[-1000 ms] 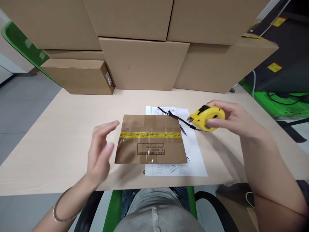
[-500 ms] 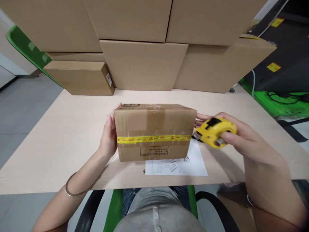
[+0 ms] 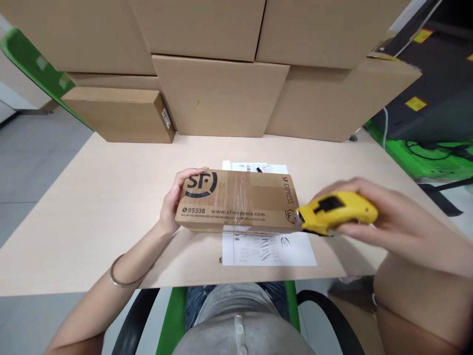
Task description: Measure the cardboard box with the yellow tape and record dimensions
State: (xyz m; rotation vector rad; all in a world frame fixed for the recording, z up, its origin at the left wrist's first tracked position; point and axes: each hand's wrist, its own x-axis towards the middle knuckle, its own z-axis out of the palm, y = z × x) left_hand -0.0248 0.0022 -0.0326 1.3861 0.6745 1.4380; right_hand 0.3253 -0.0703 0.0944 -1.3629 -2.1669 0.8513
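A taped brown cardboard box with SF Express printing lies in front of me, its printed face turned up. My left hand is closed around the box's left end, fingertips on its far edge. In my right hand, closed and a little blurred, is a yellow tape measure. The tape measure's front end is close to the box's right end; I cannot tell whether they touch. Beneath the box, a printed sheet of paper with pen marks is partly covered.
Large cardboard boxes are stacked along the back of the table. A smaller flat box stands before them on the left. More paper shows behind the handled box. Black equipment is at the right.
The box has tipped toward me, so the side with yellow tape has turned out of sight and the printed face shows. The tape measure has turned slightly in my right hand.
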